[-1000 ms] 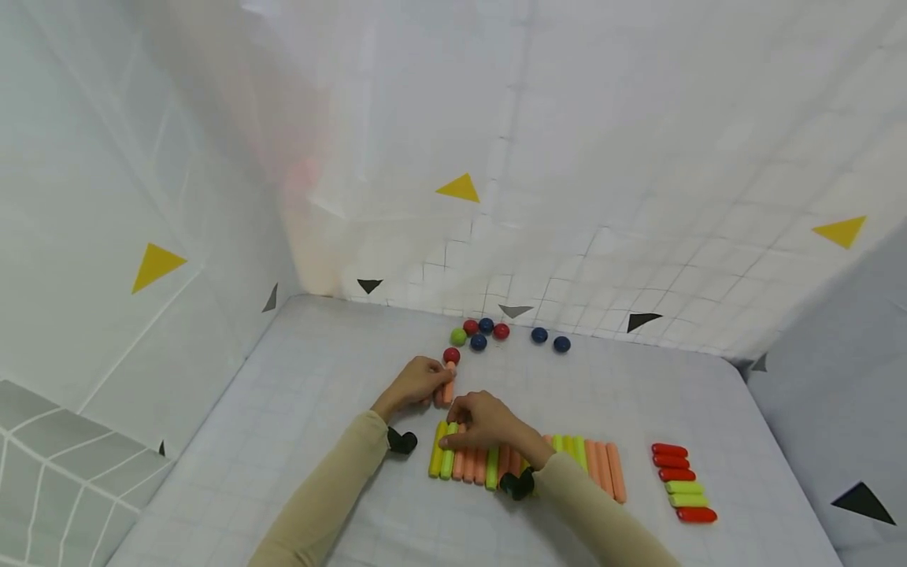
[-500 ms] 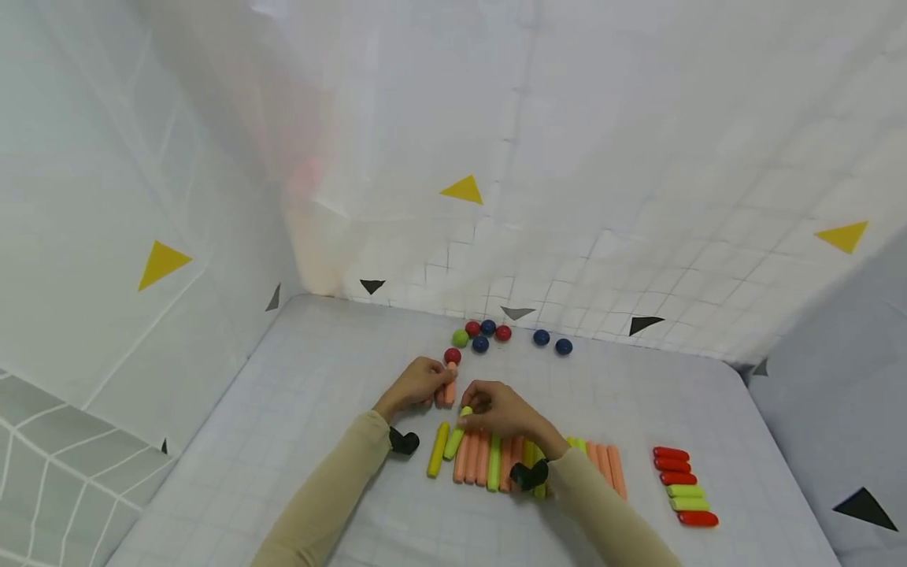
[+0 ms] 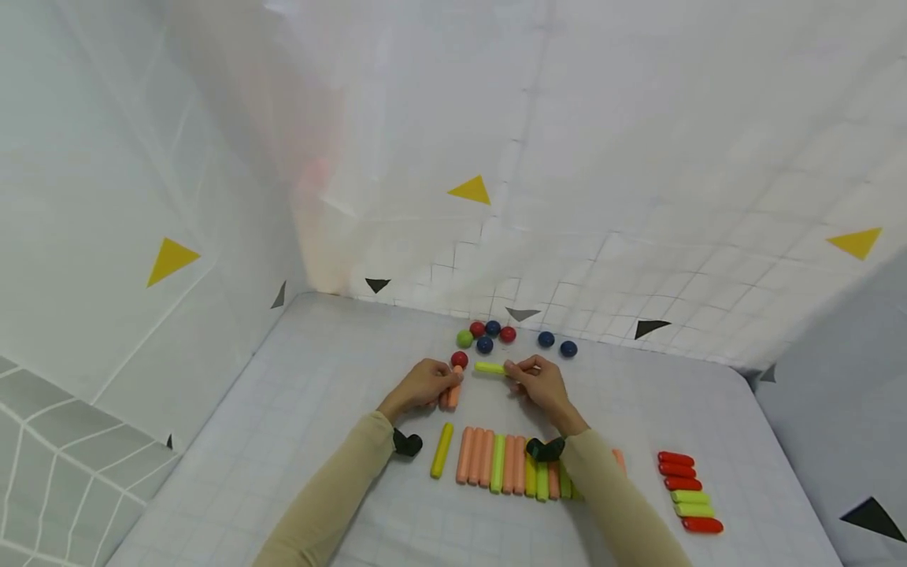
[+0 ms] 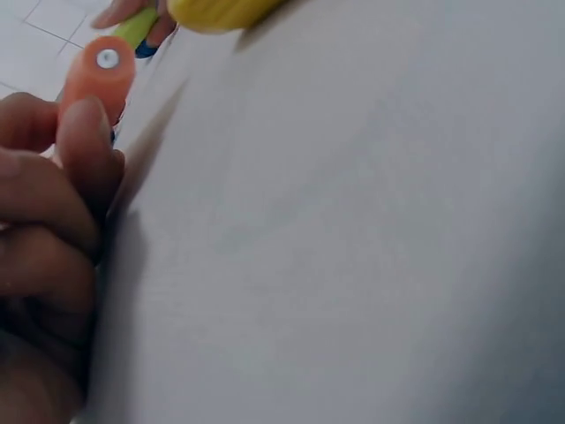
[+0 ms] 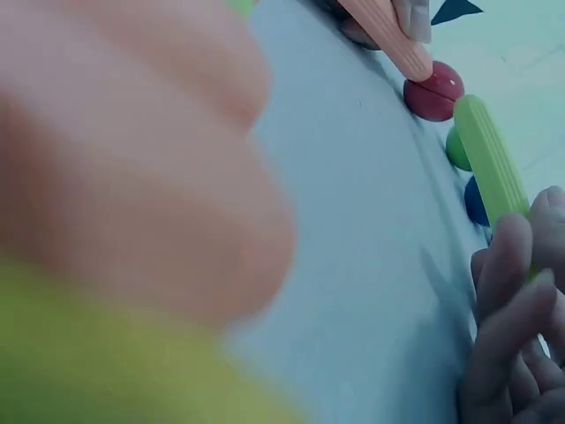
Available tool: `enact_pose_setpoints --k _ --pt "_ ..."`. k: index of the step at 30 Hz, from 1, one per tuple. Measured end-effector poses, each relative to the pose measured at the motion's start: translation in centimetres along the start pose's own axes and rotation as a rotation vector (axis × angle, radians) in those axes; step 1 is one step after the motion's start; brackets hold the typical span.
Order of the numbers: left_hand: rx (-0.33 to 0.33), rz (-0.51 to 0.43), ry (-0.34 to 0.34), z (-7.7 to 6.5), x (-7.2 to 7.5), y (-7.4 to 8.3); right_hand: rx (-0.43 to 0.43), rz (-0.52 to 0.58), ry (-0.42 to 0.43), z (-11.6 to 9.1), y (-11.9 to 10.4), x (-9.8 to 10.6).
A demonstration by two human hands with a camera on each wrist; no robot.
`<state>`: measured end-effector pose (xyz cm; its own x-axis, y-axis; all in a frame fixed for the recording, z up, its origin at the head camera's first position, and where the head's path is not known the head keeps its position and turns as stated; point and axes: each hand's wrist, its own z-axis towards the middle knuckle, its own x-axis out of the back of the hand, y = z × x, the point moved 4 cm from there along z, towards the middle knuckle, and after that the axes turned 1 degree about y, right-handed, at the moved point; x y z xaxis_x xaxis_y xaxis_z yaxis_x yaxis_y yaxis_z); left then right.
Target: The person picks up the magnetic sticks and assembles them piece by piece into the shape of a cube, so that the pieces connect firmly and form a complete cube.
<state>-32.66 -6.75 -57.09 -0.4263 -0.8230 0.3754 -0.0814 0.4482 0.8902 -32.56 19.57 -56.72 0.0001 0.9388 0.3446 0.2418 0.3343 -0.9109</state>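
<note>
In the head view my left hand (image 3: 423,383) pinches an orange magnetic rod (image 3: 456,391); the left wrist view shows a round metal dot on the end of this orange rod (image 4: 97,75). Its far end meets a red ball (image 3: 459,360). More orange shows beside it, partly hidden by the fingers. My right hand (image 3: 541,384) pinches a lime magnetic rod (image 3: 490,368) by one end, its free end pointing left toward the red ball. The right wrist view shows this lime rod (image 5: 493,159) close by the red ball (image 5: 433,91); whether they touch I cannot tell.
Nearer me lies a row of orange, lime and yellow rods (image 3: 498,465), partly covered by the right forearm. A single yellow rod (image 3: 442,450) lies left of it. Red, blue and green balls (image 3: 485,345) sit at the back. Short red and lime pieces (image 3: 690,498) lie at right.
My right hand has lifted the lime rod off the row's left end and carried it up and right, turning it sideways. The left hand keeps its place with the orange rod.
</note>
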Motion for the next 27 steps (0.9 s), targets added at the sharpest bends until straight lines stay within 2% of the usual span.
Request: enact_pose_setpoints --k 9,14,17,19,23,27 --pt "-0.026 -0.015 -0.013 0.0 -0.2 0.3 -0.03 -0.009 0.051 0.7 -0.9 -1.1" --pt "-0.002 0.027 0.046 -0.2 0.0 0.2 -0.006 0.009 0.04 1.0 -0.5 -1.4" --pt "0.029 0.1 0.107 -0.2 0.3 0.3 -0.002 0.018 0.04 1.1 -0.2 -1.4" --pt "0.02 0.172 0.154 -0.1 0.6 0.6 0.003 0.018 0.05 1.1 -0.2 -1.2" --pt "-0.077 0.361 0.221 0.5 1.5 1.3 0.021 0.015 0.071 1.3 -0.4 -1.3" --pt "-0.18 0.526 0.204 1.5 1.8 2.1 0.015 -0.004 0.1 1.3 -0.6 -1.7"
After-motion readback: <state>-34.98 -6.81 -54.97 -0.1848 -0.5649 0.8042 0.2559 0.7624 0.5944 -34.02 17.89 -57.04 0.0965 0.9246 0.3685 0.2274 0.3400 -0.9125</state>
